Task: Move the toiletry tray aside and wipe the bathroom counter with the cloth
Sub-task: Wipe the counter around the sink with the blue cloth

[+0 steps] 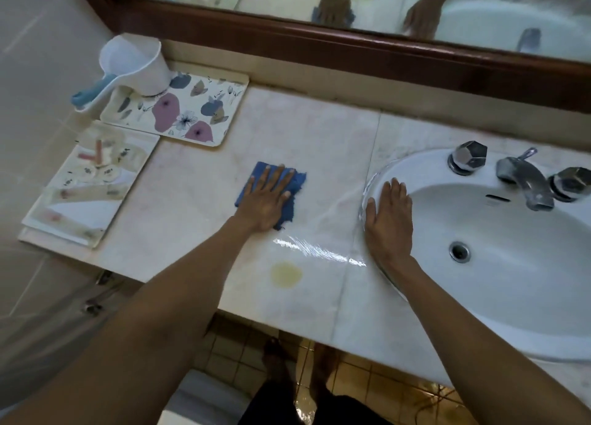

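1. At 6 o'clock, bare feet stand on the tiled floor (367, 383) below the table's front edge; both forearms reach up from the bottom corners.
2. Just inside that edge, a round yellowish stain (286, 274) sits on the pale stone table (192, 207), with a bright wet streak (319, 250) at its 1 o'clock. By its look, the stain has yet to be wiped.
3. At centre, the left hand (267, 197) lies flat, fingers spread, pressing the blue cloth (295, 181) to the table; the grip is wide, a palm press rather than a clench.
4. At 3 o'clock, the right hand (388, 220) rests flat and empty on the left rim of the white sink (511, 296), apparently bracing.
5. At 9 o'clock, a tray with small toiletries (86, 188) sits at the table's left end; at 10 o'clock, a floral tray (179, 111) carries a white dipper (134, 63). Both are clear of the wiping area, so the moving step looks done.
6. At 2 o'clock stands the chrome tap (524, 178); at 12, the wood-framed mirror (351, 50).
7. Judgement: wiping is under way, roughly midway, with the stain and front strip left.
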Available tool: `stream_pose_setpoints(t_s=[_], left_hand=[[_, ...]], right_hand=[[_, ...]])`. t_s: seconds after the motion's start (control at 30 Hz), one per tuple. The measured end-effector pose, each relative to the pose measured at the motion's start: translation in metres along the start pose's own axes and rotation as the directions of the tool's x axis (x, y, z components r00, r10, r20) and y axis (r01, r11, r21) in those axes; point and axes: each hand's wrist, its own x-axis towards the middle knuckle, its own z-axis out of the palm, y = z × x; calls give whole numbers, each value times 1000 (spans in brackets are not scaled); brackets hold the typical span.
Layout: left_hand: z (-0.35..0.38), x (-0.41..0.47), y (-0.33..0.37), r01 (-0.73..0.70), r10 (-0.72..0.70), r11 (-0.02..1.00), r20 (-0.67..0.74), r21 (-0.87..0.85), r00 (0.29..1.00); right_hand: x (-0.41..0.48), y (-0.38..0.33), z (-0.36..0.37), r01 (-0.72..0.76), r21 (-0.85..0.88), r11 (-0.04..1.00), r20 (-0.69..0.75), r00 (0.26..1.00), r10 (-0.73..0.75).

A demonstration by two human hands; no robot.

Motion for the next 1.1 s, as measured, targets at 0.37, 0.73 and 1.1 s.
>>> stream_pose_setpoints(t_s=[0.37, 0.73, 1.1], left_hand=[[20, -163, -58, 18, -20, 999, -40, -29, 999], [19, -135, -86, 343, -362, 930, -175, -134, 915], [-11, -145, -184, 415, -416, 909, -186, -46, 890]], right_hand=[[-10, -60, 3, 170, -72, 983, 40, 985, -167], [-28, -154, 61, 242, -10, 970, 294, 928, -228], [-31, -207, 96, 178, -78, 981, 229, 961, -156]])
